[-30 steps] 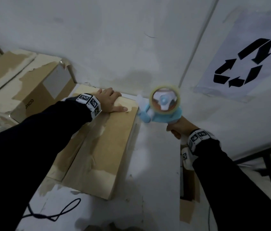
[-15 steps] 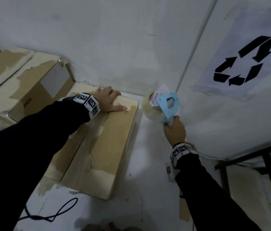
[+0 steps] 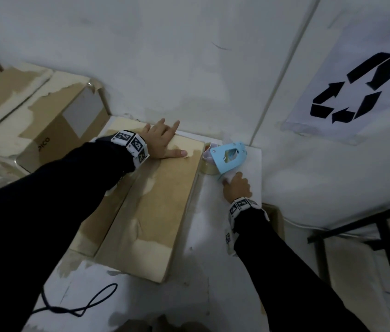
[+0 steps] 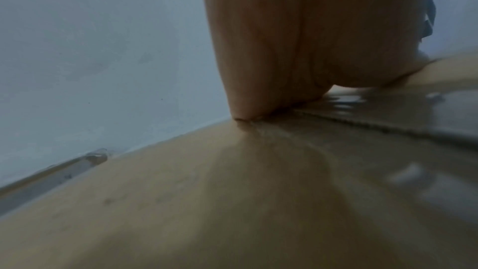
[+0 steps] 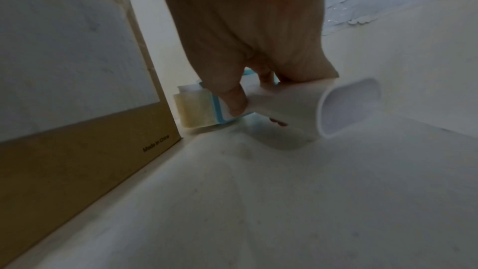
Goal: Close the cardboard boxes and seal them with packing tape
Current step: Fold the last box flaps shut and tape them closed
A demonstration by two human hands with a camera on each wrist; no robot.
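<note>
A flat brown cardboard box [image 3: 155,212] lies closed on the white table, with glossy tape along its top seam [image 4: 388,130]. My left hand [image 3: 162,140] lies flat on the box's far end, fingers spread and straight. Beside the box's right edge a light blue tape dispenser [image 3: 227,155] with a roll of clear tape [image 5: 192,109] sits on the table near the wall. My right hand [image 3: 235,188] holds its white handle [image 5: 292,107], fingers curled round it, thumb along the blue side.
More taped cardboard boxes [image 3: 45,123] are stacked at the left against the wall. A black cord [image 3: 81,305] loops on the white table [image 3: 213,271] near me. A recycling-symbol sheet [image 3: 354,92] hangs on the right wall above a black metal frame [image 3: 356,226].
My right hand brought the tape dispenser down from the air and set it on the table beside the box. My left hand stayed on the box, its fingers spreading a little.
</note>
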